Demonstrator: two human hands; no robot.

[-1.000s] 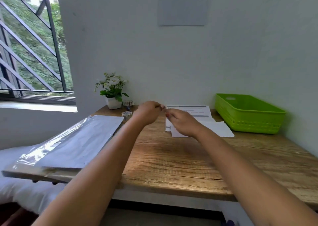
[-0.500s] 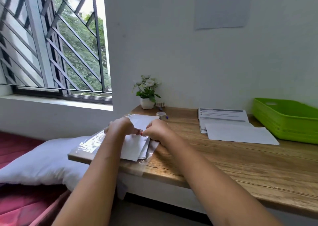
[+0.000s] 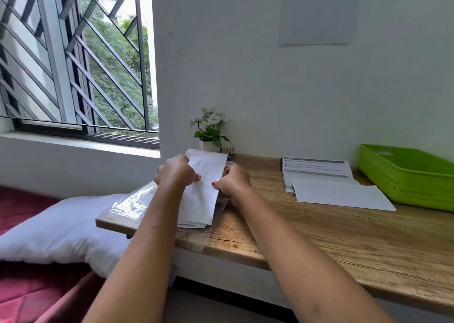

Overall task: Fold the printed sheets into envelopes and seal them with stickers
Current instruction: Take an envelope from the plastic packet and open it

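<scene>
ok so from my remote seat: both hands are on one long white envelope (image 3: 205, 172) at the left end of the tabletop (image 3: 319, 239). The left hand (image 3: 175, 172) has its fingers curled round the envelope's left edge, and the right hand (image 3: 233, 180) pinches the right edge, with a red thumbnail showing on top of the paper. The envelope's far end is tipped up a bit toward the wall, while its near end lies on a small stack of envelopes (image 3: 196, 220) right at the front-left corner. That stack sits on a crinkly clear plastic bag (image 3: 132, 204) that runs along the left edge. Further right, near the back edge, there's a pile of printed sheets (image 3: 317, 171), and a blank sheet (image 3: 341, 196) overlaps its front. A green basket (image 3: 405, 185) sits just beside those at the right end. A little flowerpot (image 3: 210, 132) stands in the back-left corner against the wall, partly hidden by the envelope. There's something small between it and the right hand, can't tell what. A white pillow (image 3: 61, 229) lies off the left edge, below a barred window (image 3: 73, 59), and a paper (image 3: 319, 13) hangs on the wall.
</scene>
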